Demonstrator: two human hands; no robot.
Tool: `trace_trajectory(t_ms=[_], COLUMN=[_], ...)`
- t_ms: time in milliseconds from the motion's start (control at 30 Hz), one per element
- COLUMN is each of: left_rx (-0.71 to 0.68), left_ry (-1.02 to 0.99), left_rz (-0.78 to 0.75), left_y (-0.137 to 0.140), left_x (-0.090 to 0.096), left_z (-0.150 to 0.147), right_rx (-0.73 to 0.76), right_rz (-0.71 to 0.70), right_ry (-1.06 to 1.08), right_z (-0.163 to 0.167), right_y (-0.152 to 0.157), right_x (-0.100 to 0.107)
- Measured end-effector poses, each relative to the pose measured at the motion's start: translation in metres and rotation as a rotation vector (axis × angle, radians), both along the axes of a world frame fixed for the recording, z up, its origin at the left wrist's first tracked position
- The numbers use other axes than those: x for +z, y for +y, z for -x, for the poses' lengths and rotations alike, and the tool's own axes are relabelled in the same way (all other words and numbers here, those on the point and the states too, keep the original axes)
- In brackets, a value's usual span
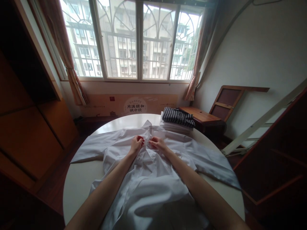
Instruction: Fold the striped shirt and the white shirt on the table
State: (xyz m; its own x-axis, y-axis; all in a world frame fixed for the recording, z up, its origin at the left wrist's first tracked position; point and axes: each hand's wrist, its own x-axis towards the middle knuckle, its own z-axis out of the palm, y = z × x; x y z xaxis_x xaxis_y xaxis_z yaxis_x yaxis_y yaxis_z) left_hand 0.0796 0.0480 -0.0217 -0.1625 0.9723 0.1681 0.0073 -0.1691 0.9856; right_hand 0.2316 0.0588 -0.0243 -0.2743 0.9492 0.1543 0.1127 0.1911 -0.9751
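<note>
Shirt (153, 163): spread on the counter (78, 185), long axis near to far.
Front opening (145, 154): probably being handled; the next move calls for fingertip control.
Left hand (137, 142): apparently pinching the shirt, above the counter's middle.
Right hand (157, 142): likewise, just beside.
Collar (148, 124): pointing to the counter's far edge.
Folded clothes (178, 117): at the counter's far right.

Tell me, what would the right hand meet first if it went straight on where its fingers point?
Probably the left hand, just across a narrow gap from the right hand. Depth is unclear, though, so it might brush the white shirt first.
</note>
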Motion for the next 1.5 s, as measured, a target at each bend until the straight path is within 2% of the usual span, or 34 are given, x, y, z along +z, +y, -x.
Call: trace_trajectory(t_ms=[167,233,333,500,767,833,933,1000,1100,1367,1500], left_rx=[-0.020,-0.024,-0.027,-0.028,-0.098,-0.153,-0.252,-0.289,-0.309,-0.335,-0.308], left_ry=[0.037,0.050,0.075,0.149,0.386,0.508,0.805,0.969,1.107,1.215,1.232], left_rz=[-0.011,-0.014,-0.018,-0.034,-0.102,-0.148,-0.210,-0.188,-0.102,-0.055,-0.041], left_y=[0.000,0.000,0.001,0.000,-0.003,-0.004,-0.005,-0.006,-0.008,-0.011,-0.007], left_x=[0.002,0.002,0.001,0.002,0.002,0.001,0.001,0.001,0.002,0.005,0.003], left_z=[0.000,0.000,0.000,0.000,0.002,0.004,0.009,0.011,0.011,0.006,0.004], right_rx=[-0.126,-0.157,-0.163,-0.154,-0.323,-0.365,-0.441,-0.472,-0.497,-0.437,-0.340], right_rz=[-0.328,-0.392,-0.415,-0.405,-0.285,-0.265,-0.195,-0.125,-0.041,-0.045,-0.116], right_ry=[-0.447,-0.559,-0.606,-0.681,-0.872,-0.921,-0.976,-1.002,-1.032,-1.032,-0.971], right_z=[0.005,0.006,0.007,0.008,0.010,0.008,0.003,-0.004,-0.016,-0.025,-0.022], right_y=[-0.006,-0.008,-0.011,-0.013,-0.020,-0.019,-0.013,-0.007,0.001,0.001,-0.005], right_x=[-0.002,-0.001,0.001,0.005,0.012,0.012,0.014,0.016,0.019,0.026,0.041])
